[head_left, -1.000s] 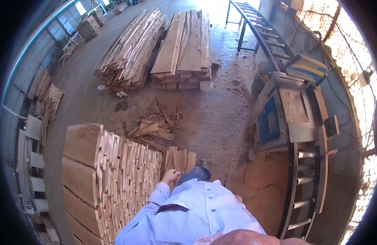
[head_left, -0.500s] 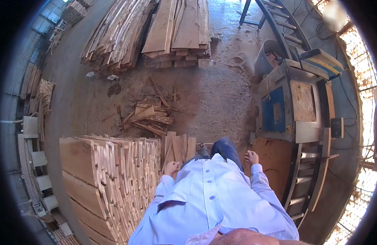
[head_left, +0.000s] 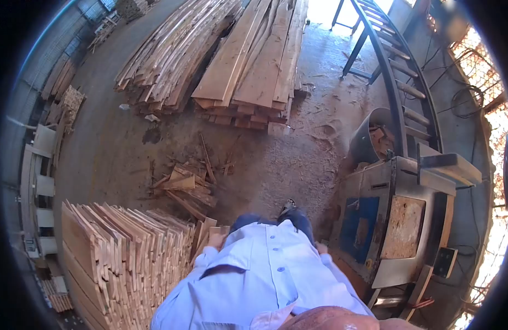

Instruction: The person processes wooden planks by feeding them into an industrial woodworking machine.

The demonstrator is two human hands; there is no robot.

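Observation:
Both arms hang at the sides of my pale blue shirt (head_left: 265, 275). My left hand (head_left: 216, 240) is loosely curled beside my hip, with nothing showing in it. It is nearest to the short boards (head_left: 203, 234) at the end of a tall stack of upright-edged planks (head_left: 133, 247). My right hand (head_left: 321, 248) shows only as a small part past my side, close to the metal machine (head_left: 383, 214) with a blue panel; its fingers are hidden. One foot (head_left: 288, 204) is out in front on the dusty floor.
Scrap wood (head_left: 185, 184) lies heaped ahead on the left. Beyond it are two long board stacks (head_left: 248, 60) (head_left: 171, 60). To the right stand a bin (head_left: 369, 137) with offcuts and a dark roller conveyor (head_left: 399, 93). Cables hang along the right wall.
My body has moved forward: the machine, bin and board stacks look nearer. A different foot is in front, and my right hand, plainly visible before, is now mostly hidden.

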